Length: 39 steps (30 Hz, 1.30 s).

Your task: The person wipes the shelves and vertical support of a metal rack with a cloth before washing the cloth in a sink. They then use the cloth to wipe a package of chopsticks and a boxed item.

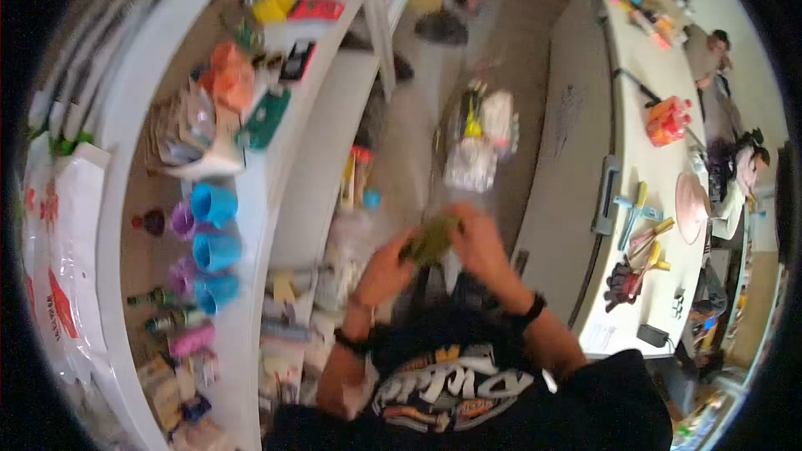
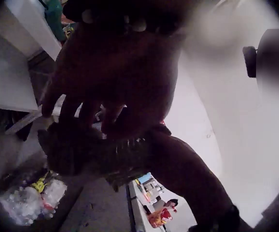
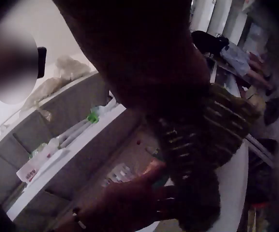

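Between both hands, in front of the black shirt, is an olive-green piece of cloth [image 1: 430,240] with pale stripes, its exact kind unclear. My left hand [image 1: 387,274] grips its left side. On the opposite side, my right hand [image 1: 480,242] holds it with the thumb and fingers. In the dark left wrist view, the left hand's fingers [image 2: 84,111] bend down onto the cloth [image 2: 115,157]. The right wrist view shows the stripes of the cloth [image 3: 221,125] spread below the right hand, with the left hand [image 3: 125,205] at its lower left.
At left, a white shelf [image 1: 280,159] carries blue cups [image 1: 215,252], purple cups, bottles and an orange bag [image 1: 227,75]. Clear plastic packages [image 1: 472,163] lie on the floor ahead. A white counter [image 1: 601,317] at right bears brushes, gloves and a red package [image 1: 668,121]. People stand beyond.
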Motion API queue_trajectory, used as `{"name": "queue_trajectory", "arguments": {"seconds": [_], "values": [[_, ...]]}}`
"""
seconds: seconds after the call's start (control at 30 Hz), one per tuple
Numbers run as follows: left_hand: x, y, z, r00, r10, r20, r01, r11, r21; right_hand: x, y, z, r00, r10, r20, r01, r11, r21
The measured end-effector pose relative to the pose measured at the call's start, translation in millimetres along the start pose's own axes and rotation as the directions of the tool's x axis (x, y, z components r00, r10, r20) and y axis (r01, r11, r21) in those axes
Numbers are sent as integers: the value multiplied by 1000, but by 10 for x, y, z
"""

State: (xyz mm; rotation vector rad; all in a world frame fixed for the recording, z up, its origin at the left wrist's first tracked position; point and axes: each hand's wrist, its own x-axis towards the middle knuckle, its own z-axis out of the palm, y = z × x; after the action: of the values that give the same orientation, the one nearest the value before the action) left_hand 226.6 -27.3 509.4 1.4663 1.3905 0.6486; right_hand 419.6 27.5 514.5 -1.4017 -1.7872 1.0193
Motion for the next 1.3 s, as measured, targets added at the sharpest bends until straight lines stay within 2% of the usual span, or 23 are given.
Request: {"name": "queue_trajectory", "arguments": {"seconds": [0.07,0.13,0.2,0.23,0.27,0.3,0.4,0.47,0.53,0.57,0.63,0.67,0.7,0.77,0.83,0.87,0.9,0.97,1.03,1.13,1.2,1.23,1.3], "values": [[242,26,-16,997,-72,32,71,997,29,269,31,-53,991,-133,-20,131,987,-89],[652,98,-101,998,-55,34,52,993,103,509,25,-173,983,53,175,-51,999,-16],[902,38,-67,999,-46,22,37,951,307,807,15,-184,974,-72,215,77,997,-14],[1093,-4,-64,999,-50,-14,52,949,312,947,40,-196,955,-145,260,155,988,-17],[1175,-66,10,961,138,-238,-52,940,336,1068,57,-200,943,-185,277,202,979,-35],[1157,-112,102,850,301,-432,-130,915,381,1193,60,-192,931,-175,319,191,981,-20],[1334,4,101,834,84,-545,88,955,283,1567,111,-235,883,-155,443,188,982,-32],[1452,69,145,779,9,-627,192,948,252,1902,158,-204,869,-277,410,265,960,87],[1555,75,209,637,-55,-769,173,982,74,2100,219,-152,845,-314,433,285,949,131],[1586,41,253,644,-61,-763,192,978,84,2146,250,-118,835,-351,423,316,936,153],[1634,-25,353,563,-245,-789,97,968,-231,2168,293,-68,820,-397,412,348,918,191],[1651,-40,386,554,-334,-762,4,917,-399,2255,277,-52,786,-471,400,420,882,214],[1650,-66,375,547,-314,-776,-19,922,-387,2323,255,-51,777,-493,391,445,870,213],[1639,-84,365,637,-427,-642,-301,629,-717,2358,210,-69,772,-427,471,318,901,297],[1735,211,303,607,-369,-704,-326,692,-644,2395,165,-108,763,-389,517,288,920,267],[1691,235,258,651,-344,-676,-63,864,-499,2411,145,-108,744,-410,527,325,912,250],[1647,245,195,695,-329,-640,195,942,-273,2437,107,-100,727,-433,533,362,901,239],[1611,128,103,686,-249,-684,139,967,-212,2474,42,-85,715,-465,522,398,885,244],[1513,213,35,721,-264,-640,320,947,-31,2441,38,-43,701,-456,547,392,889,239],[1421,185,60,678,-270,-684,417,907,55,2457,107,1,675,-533,511,464,844,269],[1347,63,-1,666,-261,-699,516,838,178,2552,109,-27,739,-571,358,512,821,254],[1297,38,-25,652,-268,-710,523,837,164,2601,186,-1,726,-579,370,517,815,261],[1229,-19,-73,619,-483,-619,633,774,30,2729,473,117,781,-482,397,426,876,227]]}}
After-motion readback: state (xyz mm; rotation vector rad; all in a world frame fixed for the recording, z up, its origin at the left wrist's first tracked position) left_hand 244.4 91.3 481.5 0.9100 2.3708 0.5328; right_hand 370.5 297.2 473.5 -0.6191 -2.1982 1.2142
